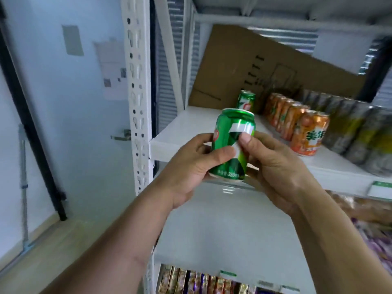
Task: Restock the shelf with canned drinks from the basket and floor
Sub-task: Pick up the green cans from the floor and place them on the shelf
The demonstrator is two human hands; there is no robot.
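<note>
Left hand (191, 164) and right hand (273, 164) both have fingers clamped on one green can (231, 145), held in front of the shelf (176, 132) edge, not yet placed. Behind it: one green can on shelf (246, 102) (row barely begun). Right: orange cans (297, 124), then grey cans (356, 132), rows apparently full. Basket, floor stock unseen.

Both hands (231, 166) hold a can (232, 145) before the shelf (169, 136); behind it stands another can (246, 102), rows of cans (297, 126) to its right, cardboard (244, 64) behind.
</note>
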